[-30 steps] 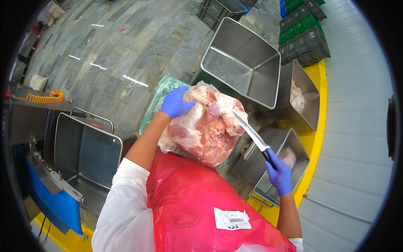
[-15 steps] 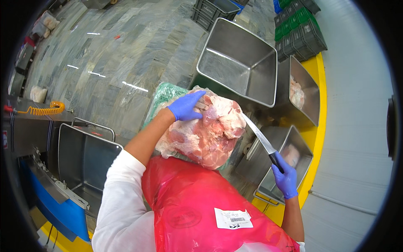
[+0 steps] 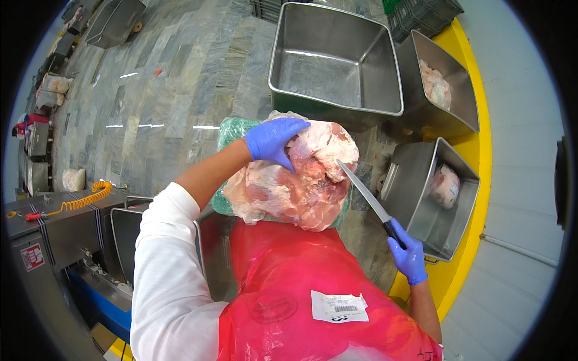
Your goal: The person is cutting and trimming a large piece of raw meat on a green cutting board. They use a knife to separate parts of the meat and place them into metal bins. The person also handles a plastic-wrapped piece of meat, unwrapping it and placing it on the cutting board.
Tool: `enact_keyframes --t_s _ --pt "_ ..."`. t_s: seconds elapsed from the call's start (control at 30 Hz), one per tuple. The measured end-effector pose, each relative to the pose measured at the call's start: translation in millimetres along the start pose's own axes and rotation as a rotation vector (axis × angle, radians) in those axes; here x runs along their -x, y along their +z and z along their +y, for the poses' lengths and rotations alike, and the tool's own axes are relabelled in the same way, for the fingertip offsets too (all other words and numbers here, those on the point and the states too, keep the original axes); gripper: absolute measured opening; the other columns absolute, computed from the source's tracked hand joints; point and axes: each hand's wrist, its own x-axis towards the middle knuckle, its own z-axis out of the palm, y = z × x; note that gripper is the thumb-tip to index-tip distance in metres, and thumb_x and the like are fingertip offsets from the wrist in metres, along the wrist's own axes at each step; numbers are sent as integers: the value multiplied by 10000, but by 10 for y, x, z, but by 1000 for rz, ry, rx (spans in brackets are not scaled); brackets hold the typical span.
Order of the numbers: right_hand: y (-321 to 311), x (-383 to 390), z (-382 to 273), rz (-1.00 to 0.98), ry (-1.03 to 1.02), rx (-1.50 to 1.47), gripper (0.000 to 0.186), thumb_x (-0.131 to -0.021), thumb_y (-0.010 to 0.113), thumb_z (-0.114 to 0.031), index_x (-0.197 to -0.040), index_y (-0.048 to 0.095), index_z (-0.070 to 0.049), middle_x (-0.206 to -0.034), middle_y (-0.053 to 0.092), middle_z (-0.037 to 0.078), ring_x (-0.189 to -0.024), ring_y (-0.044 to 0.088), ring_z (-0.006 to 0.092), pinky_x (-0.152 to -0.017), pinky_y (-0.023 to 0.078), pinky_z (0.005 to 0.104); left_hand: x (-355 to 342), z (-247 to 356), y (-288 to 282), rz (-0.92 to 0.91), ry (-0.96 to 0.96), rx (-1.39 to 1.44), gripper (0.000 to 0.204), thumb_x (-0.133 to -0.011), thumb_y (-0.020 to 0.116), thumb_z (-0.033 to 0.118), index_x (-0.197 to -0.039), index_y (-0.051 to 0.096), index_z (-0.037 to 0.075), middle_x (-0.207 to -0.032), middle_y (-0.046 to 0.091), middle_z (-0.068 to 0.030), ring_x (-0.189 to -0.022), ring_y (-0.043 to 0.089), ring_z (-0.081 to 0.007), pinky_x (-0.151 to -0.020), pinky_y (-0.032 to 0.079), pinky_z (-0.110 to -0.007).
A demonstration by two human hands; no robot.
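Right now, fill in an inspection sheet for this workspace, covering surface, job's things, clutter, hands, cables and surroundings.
Surface: green, plastic-covered support beneath the meat.
Job's things: large raw meat piece; knife, tip at its right side, contact unclear.
Clutter: small red scrap on the floor.
Hands: left hand on the meat; right hand gripping the knife.
Cables: coiled orange line at left, cable or hose unclear.
Surroundings: large steel bin ahead; two smaller bins at right, pale pink contents; white wall.
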Motion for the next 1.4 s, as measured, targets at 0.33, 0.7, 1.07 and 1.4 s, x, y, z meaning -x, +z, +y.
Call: enact_keyframes --t_s 0.33,0.7,1.07,1.4 --pt "63 -134 -7 61 -120 52 549 -932 717 -166 -1466 594 -181 -831 685 254 -685 680 377 -678 538 393 -4 -32 111 48 -45 -157 1007 -621 891 640 -1351 583 19 -1238 656 -205 -1116 651 -409 -964 534 -470" --pt "-48 -245 -130 8 -89 87 554 -931 727 -191 -1468 593 -204 -870 702 252 -714 717 353 -682 545 389 5 -123 259 375 -468 96 427 -876 778 428 -1109 761 70 -1043 758 -164 -967 736 -343 -876 586 -411" --pt "-53 -226 -170 63 -133 147 547 -921 738 -220 -1453 609 -218 -890 714 225 -759 707 383 -700 545 421 758 69 654 529 -612 -52 593 -869 813 386 -1273 607 4 -1236 652 -223 -1157 625 -401 -968 511 -468" --pt "-384 -130 -862 30 -190 362 525 -890 755 -91 -1404 647 -108 -1063 735 252 -920 764 300 -821 563 364 706 -17 803 602 -642 270 378 -1001 611 383 -959 638 8 -930 691 -259 -875 662 -459 -761 514 -524"
